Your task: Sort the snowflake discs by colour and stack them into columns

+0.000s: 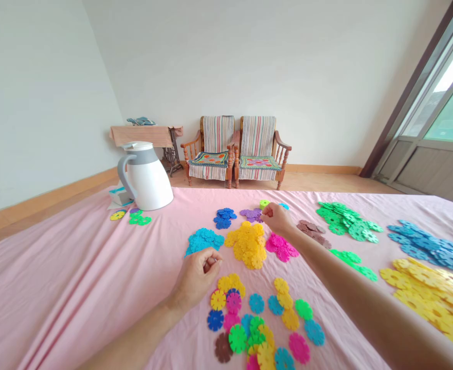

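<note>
Step looks like arranging discs by colour: right hand (279,218) at purple discs (251,215), left hand (197,272) by cyan pile (205,239). Both grips curled, can't tell if closed or pinching a disc. Mixed discs (256,303) lie nearest the wearer. Next move calls for fine fingertip control, piles crowded. Containers: lidded jug (149,177), contents hidden; box (120,196) beside it, contents unclear
</note>
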The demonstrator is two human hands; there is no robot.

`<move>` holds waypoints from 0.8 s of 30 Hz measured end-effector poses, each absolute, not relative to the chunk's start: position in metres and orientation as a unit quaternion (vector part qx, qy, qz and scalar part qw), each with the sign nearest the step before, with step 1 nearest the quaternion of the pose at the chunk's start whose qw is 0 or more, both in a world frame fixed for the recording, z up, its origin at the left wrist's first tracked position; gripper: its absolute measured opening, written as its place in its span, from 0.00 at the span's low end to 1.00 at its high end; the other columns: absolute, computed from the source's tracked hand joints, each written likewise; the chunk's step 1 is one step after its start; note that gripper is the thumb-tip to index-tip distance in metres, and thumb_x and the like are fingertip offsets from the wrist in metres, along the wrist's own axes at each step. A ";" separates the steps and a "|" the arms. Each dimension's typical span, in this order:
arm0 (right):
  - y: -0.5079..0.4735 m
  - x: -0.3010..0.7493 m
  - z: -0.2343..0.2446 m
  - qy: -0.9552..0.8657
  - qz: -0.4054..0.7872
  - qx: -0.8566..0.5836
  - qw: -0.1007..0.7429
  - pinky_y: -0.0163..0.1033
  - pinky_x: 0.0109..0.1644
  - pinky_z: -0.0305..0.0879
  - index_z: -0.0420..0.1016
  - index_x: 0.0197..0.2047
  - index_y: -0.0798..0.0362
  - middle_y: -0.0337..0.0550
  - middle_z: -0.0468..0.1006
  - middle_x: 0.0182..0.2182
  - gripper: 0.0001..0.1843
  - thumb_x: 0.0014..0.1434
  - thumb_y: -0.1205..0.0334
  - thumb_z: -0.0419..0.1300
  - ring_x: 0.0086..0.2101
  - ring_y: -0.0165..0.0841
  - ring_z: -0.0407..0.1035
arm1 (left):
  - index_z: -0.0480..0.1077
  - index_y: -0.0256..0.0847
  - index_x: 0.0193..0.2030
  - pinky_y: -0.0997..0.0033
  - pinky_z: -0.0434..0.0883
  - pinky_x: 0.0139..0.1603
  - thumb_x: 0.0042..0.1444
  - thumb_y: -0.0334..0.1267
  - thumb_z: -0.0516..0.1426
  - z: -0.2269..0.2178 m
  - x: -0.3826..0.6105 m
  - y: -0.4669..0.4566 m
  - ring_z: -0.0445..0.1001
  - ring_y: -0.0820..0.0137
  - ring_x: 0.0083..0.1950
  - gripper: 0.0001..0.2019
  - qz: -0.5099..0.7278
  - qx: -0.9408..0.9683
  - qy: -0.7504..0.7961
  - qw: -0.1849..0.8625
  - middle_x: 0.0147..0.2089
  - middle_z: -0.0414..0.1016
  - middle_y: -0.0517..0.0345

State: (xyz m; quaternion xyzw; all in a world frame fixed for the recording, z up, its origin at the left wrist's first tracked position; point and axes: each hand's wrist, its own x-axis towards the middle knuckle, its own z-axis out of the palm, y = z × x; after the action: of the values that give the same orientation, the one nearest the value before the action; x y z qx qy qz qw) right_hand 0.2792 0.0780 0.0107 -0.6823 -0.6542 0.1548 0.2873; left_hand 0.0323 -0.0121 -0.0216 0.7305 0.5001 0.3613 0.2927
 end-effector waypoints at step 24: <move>-0.060 0.224 0.016 -0.856 0.257 -0.401 0.202 0.35 0.41 0.62 0.74 0.40 0.50 0.41 0.70 0.38 0.11 0.51 0.69 0.60 0.37 0.31 0.67 | 0.69 0.36 0.30 0.78 0.61 0.21 0.51 0.38 0.54 -0.019 0.029 -0.006 0.64 0.76 0.20 0.07 0.404 0.691 0.513 0.312 0.19 0.64 0.66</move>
State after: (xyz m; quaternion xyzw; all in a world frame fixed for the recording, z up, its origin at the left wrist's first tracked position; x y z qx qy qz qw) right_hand 0.2236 -0.0598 0.0157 -0.4010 -0.8558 0.2571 0.2017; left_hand 0.0285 -0.0060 -0.0192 0.6905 0.5126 0.4037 0.3122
